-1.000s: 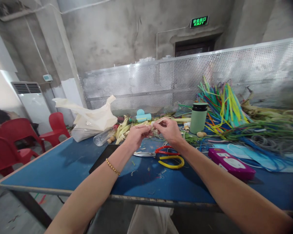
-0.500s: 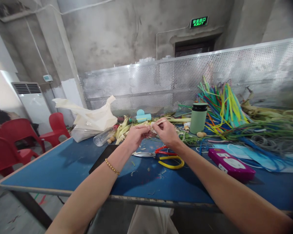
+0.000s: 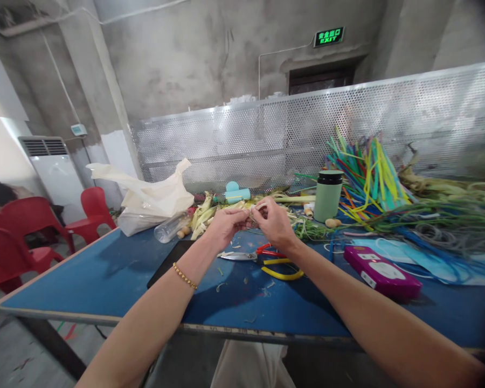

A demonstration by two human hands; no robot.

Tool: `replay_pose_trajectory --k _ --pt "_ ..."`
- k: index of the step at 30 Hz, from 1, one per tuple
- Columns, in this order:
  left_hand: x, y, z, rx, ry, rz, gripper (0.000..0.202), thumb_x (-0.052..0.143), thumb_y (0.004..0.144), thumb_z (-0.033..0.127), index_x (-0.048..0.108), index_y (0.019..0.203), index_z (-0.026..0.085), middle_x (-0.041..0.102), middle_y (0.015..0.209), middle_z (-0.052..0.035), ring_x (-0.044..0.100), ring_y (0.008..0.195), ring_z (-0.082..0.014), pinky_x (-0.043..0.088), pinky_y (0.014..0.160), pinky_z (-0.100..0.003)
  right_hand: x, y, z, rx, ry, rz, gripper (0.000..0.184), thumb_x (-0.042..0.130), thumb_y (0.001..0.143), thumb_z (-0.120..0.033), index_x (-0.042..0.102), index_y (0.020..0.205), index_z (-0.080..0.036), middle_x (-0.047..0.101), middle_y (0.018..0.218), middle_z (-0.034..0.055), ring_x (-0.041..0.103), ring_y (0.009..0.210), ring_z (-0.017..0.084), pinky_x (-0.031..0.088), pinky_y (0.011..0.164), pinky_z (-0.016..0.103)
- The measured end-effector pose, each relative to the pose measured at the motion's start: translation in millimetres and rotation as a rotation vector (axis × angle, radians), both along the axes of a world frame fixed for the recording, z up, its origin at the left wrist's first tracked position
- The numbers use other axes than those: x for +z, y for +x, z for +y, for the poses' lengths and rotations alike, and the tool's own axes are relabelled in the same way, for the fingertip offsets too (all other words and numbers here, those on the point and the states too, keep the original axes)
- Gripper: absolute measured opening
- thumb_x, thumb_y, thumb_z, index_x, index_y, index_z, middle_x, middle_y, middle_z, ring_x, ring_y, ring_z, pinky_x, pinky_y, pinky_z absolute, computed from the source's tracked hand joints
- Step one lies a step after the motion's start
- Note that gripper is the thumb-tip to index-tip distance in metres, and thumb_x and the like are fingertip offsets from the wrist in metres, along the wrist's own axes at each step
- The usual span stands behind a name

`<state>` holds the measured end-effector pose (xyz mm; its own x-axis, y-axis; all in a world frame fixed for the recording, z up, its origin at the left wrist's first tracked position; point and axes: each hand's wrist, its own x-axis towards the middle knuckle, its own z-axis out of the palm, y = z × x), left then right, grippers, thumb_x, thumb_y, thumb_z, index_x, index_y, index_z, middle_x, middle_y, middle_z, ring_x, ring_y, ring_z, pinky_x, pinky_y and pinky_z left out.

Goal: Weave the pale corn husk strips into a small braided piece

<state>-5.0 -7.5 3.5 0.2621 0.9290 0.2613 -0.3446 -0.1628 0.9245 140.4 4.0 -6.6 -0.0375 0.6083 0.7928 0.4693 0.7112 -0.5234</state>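
Observation:
Above the middle of the table, my left hand and my right hand meet fingertip to fingertip, both closed in a pinch. Between them is a small pale strip, perhaps corn husk; the fingers cover most of it. Below my hands lie scissors with silver blades and one red and one yellow handle. Pale green corn husks are heaped just behind and left of my hands. Green stringy scraps lie to the right of my right hand.
A white plastic bag and a clear bottle stand on the left of the blue table. On the right are a green canister, a purple box, blue masks and colourful pipe cleaners. Red chairs are beyond.
My right hand has turned slightly, its fingers closer to the left fingertips. The pale strip that stuck out across the right fingers is now mostly hidden.

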Motion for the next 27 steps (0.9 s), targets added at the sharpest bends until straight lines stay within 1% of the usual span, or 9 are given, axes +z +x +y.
replay_pose_trajectory --k 4,8,10,13,15,18,21,25,27 --pt "-1.8 0.6 0.8 -0.007 0.074 0.042 0.023 0.081 0.057 0.025 0.07 0.067 0.008 0.061 0.062 -0.0054 0.053 0.058 -0.0101 0.037 0.058 -0.027 -1.6 -0.5 0.9 -0.008 -0.028 -0.006 0.01 0.054 0.08 -0.029 0.049 0.079 -0.021 0.063 0.069 0.0027 0.06 0.062 0.016 0.046 0.06 0.028" --pt "-3.7 -0.3 4.6 0.051 0.121 0.062 0.02 0.08 0.055 0.023 0.068 0.061 0.008 0.058 0.057 -0.0033 0.049 0.055 -0.0092 0.034 0.056 -0.026 1.0 -1.5 1.6 0.023 -0.068 0.033 0.013 0.056 0.078 -0.031 0.051 0.076 -0.019 0.064 0.071 0.0045 0.062 0.064 0.018 0.048 0.062 0.03" --pt "-4.0 -2.7 7.6 0.076 0.117 0.061 0.018 0.079 0.055 0.022 0.067 0.059 0.009 0.057 0.057 -0.0023 0.048 0.054 -0.0088 0.034 0.055 -0.026 4.9 -0.6 0.5 0.069 -0.158 0.069 0.016 0.058 0.078 -0.033 0.054 0.074 -0.018 0.067 0.071 0.0061 0.064 0.064 0.018 0.05 0.06 0.03" --pt "-2.9 -7.4 11.4 0.078 0.109 0.06 0.016 0.077 0.055 0.021 0.066 0.059 0.01 0.057 0.058 -0.0016 0.048 0.054 -0.0086 0.034 0.057 -0.026 11.7 3.2 -3.4 0.162 -0.382 0.138 0.02 0.059 0.078 -0.035 0.059 0.075 -0.016 0.068 0.067 0.0064 0.063 0.056 0.017 0.049 0.052 0.028" --pt "-1.5 -9.9 12.3 0.07 0.109 0.061 0.015 0.076 0.056 0.021 0.067 0.06 0.01 0.058 0.061 -0.002 0.047 0.055 -0.0082 0.035 0.058 -0.026 15.1 6.5 -6.4 0.223 -0.455 0.116 0.02 0.061 0.076 -0.034 0.063 0.073 -0.014 0.067 0.062 0.005 0.061 0.051 0.015 0.047 0.049 0.026" --pt "0.7 -11.5 11.5 0.07 0.111 0.071 0.015 0.075 0.056 0.021 0.067 0.061 0.009 0.058 0.063 -0.0024 0.046 0.055 -0.008 0.034 0.058 -0.026 16.8 10.0 -8.8 0.275 -0.454 -0.008 0.019 0.063 0.073 -0.03 0.064 0.063 -0.014 0.065 0.055 0.0029 0.058 0.049 0.014 0.045 0.048 0.024" --pt "2.1 -11.5 10.5 0.097 0.109 0.079 0.014 0.075 0.055 0.02 0.066 0.06 0.009 0.057 0.061 -0.002 0.045 0.054 -0.0079 0.033 0.057 -0.025 15.9 11.2 -8.2 0.262 -0.405 -0.087 0.02 0.06 0.073 -0.027 0.062 0.057 -0.015 0.064 0.054 0.0019 0.057 0.049 0.013 0.045 0.049 0.024" --pt "2.4 -11.9 11.2 0.148 0.118 0.102 0.013 0.074 0.055 0.019 0.064 0.057 0.01 0.054 0.058 -0.0015 0.045 0.053 -0.008 0.031 0.054 -0.024 15.3 11.0 -6.6 0.244 -0.386 -0.09 0.018 0.057 0.075 -0.026 0.063 0.063 -0.015 0.067 0.059 0.0033 0.058 0.049 0.013 0.047 0.05 0.025" --pt "1.8 -12.1 12.1 0.172 0.136 0.127 0.014 0.073 0.056 0.021 0.063 0.055 0.01 0.053 0.056 -0.0009 0.044 0.052 -0.0079 0.03 0.054 -0.024 16.2 10.1 -7.9 0.241 -0.39 -0.066 0.016 0.058 0.076 -0.026 0.062 0.065 -0.015 0.066 0.058 0.0031 0.057 0.048 0.012 0.047 0.049 0.024"
